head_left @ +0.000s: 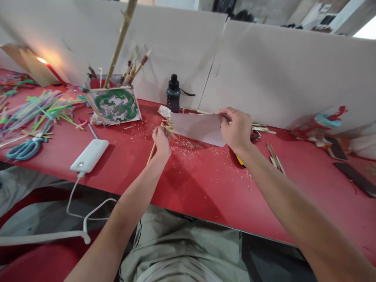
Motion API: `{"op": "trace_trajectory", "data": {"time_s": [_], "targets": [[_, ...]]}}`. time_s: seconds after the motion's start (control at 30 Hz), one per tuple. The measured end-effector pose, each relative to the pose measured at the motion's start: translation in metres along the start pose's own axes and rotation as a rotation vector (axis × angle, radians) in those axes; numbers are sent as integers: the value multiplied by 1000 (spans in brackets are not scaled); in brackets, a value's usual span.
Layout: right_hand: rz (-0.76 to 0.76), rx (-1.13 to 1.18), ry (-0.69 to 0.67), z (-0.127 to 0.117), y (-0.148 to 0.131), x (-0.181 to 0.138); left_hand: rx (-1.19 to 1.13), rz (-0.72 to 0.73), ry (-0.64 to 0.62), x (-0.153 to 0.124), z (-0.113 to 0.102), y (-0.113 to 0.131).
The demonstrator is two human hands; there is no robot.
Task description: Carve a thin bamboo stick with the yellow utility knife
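Note:
My right hand (236, 127) pinches the right end of a sheet of paper (196, 127), held tilted just above the table. Left of the paper, my left hand (161, 140) is closed on a thin bamboo stick (151, 153), which slants out below the fingers. A few short bamboo pieces (168, 124) lie between that hand and the paper; part of them is hidden. Fine wood shavings (188, 145) are scattered under and in front of the sheet. A black-and-yellow tool (240, 160) shows partly beneath my right wrist.
On the red table (188, 180) stand a dark bottle (173, 94), a framed green dragon picture (116, 105) and a lit red candle (54, 72). To the left lie blue-handled scissors (26, 149), coloured pipe cleaners (44, 107) and a white power bank (90, 156). Phones (357, 178) rest at right.

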State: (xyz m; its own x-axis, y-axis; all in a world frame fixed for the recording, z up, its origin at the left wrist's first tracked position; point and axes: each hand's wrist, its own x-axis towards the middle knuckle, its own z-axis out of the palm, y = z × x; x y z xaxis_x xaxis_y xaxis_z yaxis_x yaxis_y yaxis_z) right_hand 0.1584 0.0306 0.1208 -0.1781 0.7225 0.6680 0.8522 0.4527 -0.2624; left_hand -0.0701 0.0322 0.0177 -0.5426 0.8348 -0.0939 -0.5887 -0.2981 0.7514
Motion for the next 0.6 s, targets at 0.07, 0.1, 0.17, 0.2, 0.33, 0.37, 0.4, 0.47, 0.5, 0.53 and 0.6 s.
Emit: {"op": "trace_trajectory", "data": {"time_s": [0.07, 0.1, 0.17, 0.2, 0.33, 0.37, 0.4, 0.47, 0.5, 0.53, 0.6], "targets": [[-21, 16, 37, -2, 0, 0, 4, 3, 1, 0, 0, -1], [-28, 24, 63, -4, 0, 1, 7, 5, 1, 0, 0, -2], [-28, 32, 103, -10, 2, 6, 10, 6, -7, 1, -1, -2], [-20, 30, 108, -14, 4, 10, 11, 5, -10, 1, -1, -2], [74, 40, -19, -13, 25, 23, 2, -1, 12, 2, -2, -3], [118, 61, -77, -8, 32, 24, -9, 4, 19, 3, -2, -3], [176, 89, -148, -1, 38, 23, -21, 14, 21, 4, -3, -3], [313, 140, -324, 17, 49, 17, -35, 35, 16, 4, -4, -3], [354, 138, -423, 28, 53, 11, -35, 41, 11, 4, -4, -4], [360, 129, -474, 38, 55, 5, -30, 45, 5, 4, -5, -4], [351, 104, -533, 59, 57, -7, -22, 46, -4, 3, -5, -5]]}}
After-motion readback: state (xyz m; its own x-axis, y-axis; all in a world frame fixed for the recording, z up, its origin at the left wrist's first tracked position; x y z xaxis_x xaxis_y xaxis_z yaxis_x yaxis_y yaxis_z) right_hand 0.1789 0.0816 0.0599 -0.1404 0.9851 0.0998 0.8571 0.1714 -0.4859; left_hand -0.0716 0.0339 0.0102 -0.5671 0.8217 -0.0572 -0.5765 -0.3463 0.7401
